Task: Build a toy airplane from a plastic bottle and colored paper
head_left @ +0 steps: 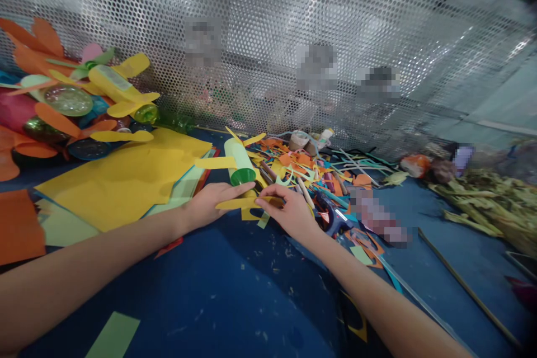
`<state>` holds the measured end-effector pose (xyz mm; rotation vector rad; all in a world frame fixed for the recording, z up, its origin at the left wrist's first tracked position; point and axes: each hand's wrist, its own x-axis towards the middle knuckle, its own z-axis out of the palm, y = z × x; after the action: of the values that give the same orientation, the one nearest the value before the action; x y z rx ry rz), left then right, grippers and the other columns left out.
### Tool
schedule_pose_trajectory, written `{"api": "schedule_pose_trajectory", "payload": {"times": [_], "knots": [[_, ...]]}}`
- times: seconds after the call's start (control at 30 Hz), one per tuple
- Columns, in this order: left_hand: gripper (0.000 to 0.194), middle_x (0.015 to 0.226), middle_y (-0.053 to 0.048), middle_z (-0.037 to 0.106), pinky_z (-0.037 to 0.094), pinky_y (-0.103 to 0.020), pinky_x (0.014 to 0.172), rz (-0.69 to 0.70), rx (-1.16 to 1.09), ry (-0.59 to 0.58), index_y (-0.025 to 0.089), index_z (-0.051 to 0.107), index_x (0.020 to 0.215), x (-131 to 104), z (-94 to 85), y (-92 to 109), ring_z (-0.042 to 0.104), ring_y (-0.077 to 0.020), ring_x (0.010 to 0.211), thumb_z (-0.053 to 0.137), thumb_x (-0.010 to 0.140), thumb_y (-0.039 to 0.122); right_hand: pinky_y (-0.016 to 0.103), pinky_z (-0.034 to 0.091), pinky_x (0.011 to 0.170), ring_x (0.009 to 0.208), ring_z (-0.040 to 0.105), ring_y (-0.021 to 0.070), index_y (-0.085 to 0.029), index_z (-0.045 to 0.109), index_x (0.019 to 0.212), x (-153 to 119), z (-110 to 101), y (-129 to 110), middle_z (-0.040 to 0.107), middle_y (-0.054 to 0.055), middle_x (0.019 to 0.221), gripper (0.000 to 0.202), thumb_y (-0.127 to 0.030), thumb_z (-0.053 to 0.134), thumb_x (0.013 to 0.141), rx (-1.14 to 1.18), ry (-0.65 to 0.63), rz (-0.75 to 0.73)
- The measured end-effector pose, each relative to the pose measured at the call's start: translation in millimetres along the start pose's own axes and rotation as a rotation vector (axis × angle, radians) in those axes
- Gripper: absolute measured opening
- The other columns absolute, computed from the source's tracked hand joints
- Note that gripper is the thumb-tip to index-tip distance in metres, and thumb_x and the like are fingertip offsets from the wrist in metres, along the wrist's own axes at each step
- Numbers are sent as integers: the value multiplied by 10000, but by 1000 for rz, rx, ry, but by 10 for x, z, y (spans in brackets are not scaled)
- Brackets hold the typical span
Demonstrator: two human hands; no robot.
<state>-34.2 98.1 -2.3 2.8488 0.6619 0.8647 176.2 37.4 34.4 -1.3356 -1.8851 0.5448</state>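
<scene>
My left hand (208, 204) reaches in from the left, its fingers closed beside a yellow paper strip (237, 202). My right hand (289, 210) pinches the other end of this strip between thumb and fingers. What lies under my left fingers is partly hidden. Just beyond my hands rests a pale green paper tube (237, 155) with a dark green bottle end and yellow paper pieces sticking out from it.
Yellow paper sheets (126, 179) lie at the left, near bottle-and-paper shapes (113, 86). Coloured paper scraps (300, 159), a blue tape dispenser (335, 218) and a long stick (465, 288) are to the right. A perforated metal panel (260, 39) stands behind.
</scene>
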Motion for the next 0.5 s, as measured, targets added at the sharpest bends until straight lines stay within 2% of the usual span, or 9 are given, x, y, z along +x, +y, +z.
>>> {"api": "schedule_pose_trajectory", "payload": {"times": [0.27,0.5], "knots": [[474,859,-33,629,484,-274,673,22,-59,-27,224,310,1340,4,-23,0,593,-156,752,396,876,185,307,483,694,772,603,171,-217,601,838,-25,34,-10,651,32,839,101,-305,596,787,-157,47,-108],[446,895,-32,628,484,-270,691,33,-63,-63,244,322,1330,7,-46,39,599,-153,761,398,891,222,300,458,673,761,580,181,-211,569,804,-48,51,-29,632,32,786,204,-400,630,754,-272,85,-175]]}}
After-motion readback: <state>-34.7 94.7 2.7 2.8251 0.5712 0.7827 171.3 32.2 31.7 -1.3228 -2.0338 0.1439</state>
